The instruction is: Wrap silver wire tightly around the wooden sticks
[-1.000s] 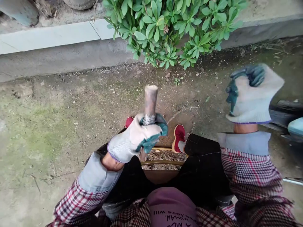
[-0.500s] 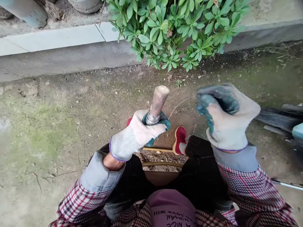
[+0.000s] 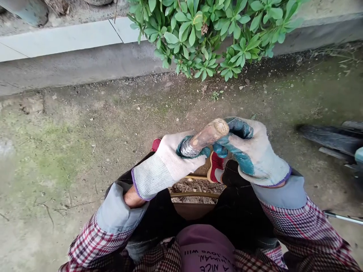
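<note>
My left hand (image 3: 170,156), in a white knit glove with a teal coated palm, is wrapped around a wooden stick (image 3: 208,134). Several turns of thin silvery wire (image 3: 188,148) circle the stick right at the thumb and forefinger. The stick's cut end tilts up to the right; its lower part is hidden in the glove. Close beside that end is my gloved right hand (image 3: 249,149), its fingers curled in a pinch. The wire's loose end seems to be in this pinch, though the fingers mostly hide it.
A leafy green bush (image 3: 198,37) overhangs a low tiled ledge (image 3: 70,37) at the back. Packed soil (image 3: 70,143) lies below. A dark wheel (image 3: 329,138) stands at right, near a metal rod (image 3: 343,217). Between my legs is a yellowish frame bar (image 3: 195,195); a red shoe (image 3: 215,166) shows beyond.
My right hand has come left and slightly down, from well apart to beside the stick's end. In my left hand the stick has tipped over to the right.
</note>
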A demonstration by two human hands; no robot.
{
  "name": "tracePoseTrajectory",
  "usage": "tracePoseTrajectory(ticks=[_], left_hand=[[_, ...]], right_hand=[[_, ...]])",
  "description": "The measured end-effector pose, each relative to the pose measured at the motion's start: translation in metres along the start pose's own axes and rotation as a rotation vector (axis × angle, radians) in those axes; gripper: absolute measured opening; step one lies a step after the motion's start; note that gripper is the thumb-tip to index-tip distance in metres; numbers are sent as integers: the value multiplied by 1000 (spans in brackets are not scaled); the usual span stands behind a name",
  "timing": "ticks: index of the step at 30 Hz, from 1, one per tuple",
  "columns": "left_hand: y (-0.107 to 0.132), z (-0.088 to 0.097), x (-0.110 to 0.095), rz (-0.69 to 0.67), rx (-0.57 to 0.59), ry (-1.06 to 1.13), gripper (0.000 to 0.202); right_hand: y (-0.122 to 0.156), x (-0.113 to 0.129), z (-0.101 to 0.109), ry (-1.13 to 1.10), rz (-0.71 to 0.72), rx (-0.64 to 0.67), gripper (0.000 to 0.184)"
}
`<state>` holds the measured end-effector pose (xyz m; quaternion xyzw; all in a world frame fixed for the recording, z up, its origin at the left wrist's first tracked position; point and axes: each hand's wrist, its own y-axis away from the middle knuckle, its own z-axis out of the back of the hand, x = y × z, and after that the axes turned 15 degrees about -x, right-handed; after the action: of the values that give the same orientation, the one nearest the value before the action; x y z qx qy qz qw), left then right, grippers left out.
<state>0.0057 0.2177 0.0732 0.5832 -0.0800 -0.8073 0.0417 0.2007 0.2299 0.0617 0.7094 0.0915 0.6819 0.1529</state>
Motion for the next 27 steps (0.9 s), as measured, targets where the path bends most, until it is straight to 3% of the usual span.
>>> tracePoseTrajectory(ticks=[9, 12, 15, 21, 27], left_hand=[[0, -3, 1, 80, -80, 129, 11], [-3, -1, -5, 125, -149, 229, 18], [-6, -1, -7, 133, -141, 242, 15], [-7, -2, -7, 157, -173, 234, 6], [-10, -4, -8, 215, -110, 127, 16]], right_hand=[[3, 4, 1, 62, 48, 65, 12], [1, 6, 0, 196, 127, 131, 17], [2, 3, -3, 348, 194, 218, 30], [7, 2, -6, 282, 80, 180, 25], [6, -1, -5, 462, 254, 164, 34]])
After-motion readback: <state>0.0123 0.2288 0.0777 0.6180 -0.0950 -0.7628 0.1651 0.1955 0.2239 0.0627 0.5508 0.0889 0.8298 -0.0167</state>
